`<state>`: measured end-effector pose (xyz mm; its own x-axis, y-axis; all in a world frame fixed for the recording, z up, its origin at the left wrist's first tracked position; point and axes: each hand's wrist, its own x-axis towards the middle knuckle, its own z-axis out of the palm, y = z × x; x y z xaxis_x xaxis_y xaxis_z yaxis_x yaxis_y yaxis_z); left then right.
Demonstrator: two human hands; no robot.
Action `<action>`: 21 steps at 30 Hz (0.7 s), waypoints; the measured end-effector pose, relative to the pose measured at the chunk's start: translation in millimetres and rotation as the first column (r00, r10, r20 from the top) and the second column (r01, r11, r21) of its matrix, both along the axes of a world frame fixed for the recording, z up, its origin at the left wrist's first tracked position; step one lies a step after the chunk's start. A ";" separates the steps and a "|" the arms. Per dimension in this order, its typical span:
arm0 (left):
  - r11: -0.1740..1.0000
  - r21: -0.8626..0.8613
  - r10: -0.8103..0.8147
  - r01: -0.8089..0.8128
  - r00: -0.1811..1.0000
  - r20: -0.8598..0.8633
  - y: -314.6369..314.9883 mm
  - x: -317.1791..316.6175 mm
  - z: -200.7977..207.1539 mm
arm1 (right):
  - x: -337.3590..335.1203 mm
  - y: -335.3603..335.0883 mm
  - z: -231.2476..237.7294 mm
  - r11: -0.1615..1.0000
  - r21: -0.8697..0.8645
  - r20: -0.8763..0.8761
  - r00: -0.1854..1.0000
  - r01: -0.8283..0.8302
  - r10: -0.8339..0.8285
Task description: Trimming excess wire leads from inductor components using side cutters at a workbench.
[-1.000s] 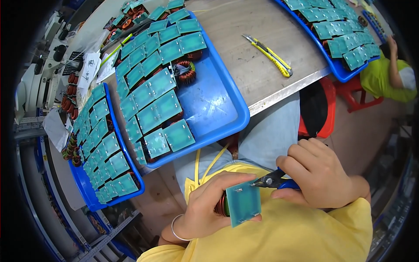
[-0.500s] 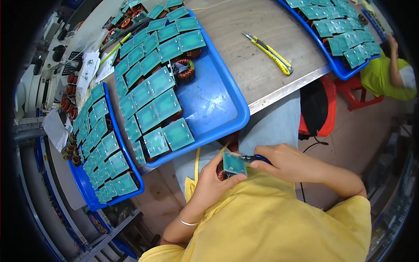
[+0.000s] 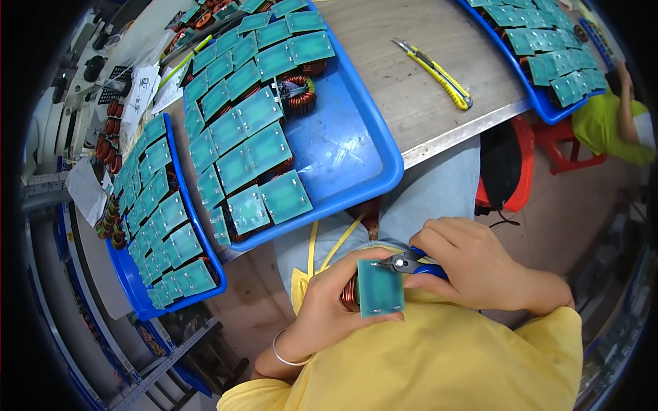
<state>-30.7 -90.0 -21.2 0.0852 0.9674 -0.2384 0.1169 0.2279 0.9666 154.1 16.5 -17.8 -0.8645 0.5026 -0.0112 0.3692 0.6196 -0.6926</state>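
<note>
My left hand [image 3: 327,305] is closed around a toroidal coil [image 3: 349,294] wound in copper wire, with a square green circuit board [image 3: 381,291] on it. The board's face is turned up, and small metal pins show near its corners. My right hand [image 3: 473,264] grips a pair of blue-handled wire cutters [image 3: 411,264]. The cutters' jaw tips are at the pins by the board's upper left corner. Whether the jaws touch a pin is too small to tell. Both hands are held over my lap, below the table edge.
Blue trays [image 3: 391,168] [image 3: 218,291] [image 3: 548,113] hold rows of coils with green boards. One bare-topped coil [image 3: 298,94] lies in the middle tray. A yellow utility knife [image 3: 435,74] rests on the table [image 3: 439,130]. Right: a red stool [image 3: 565,147] and another person [image 3: 610,127].
The coil with its board has come closer to my body and turned more face-up. The cutters' jaws now show more clearly at its upper corner. The view has shifted slightly.
</note>
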 end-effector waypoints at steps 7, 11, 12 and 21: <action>1.000 0.015 0.000 0.001 1.000 -0.031 0.3 0.3 4.2 | -0.2 -1.9 3.6 0.999 0.041 -0.021 1.000 0.011 -0.010; 0.998 0.059 0.000 0.004 0.998 -0.062 0.6 1.5 6.6 | 0.5 -1.8 9.0 0.998 0.059 -0.013 1.000 -0.001 0.002; 0.998 0.055 -0.001 0.005 0.997 -0.080 0.7 1.9 7.6 | 0.6 -1.6 10.3 0.997 0.077 -0.012 1.000 -0.007 0.008; 0.992 0.126 -0.005 0.027 0.986 -0.168 2.8 2.6 7.9 | 0.1 3.1 15.5 0.992 0.114 0.014 0.998 -0.061 0.060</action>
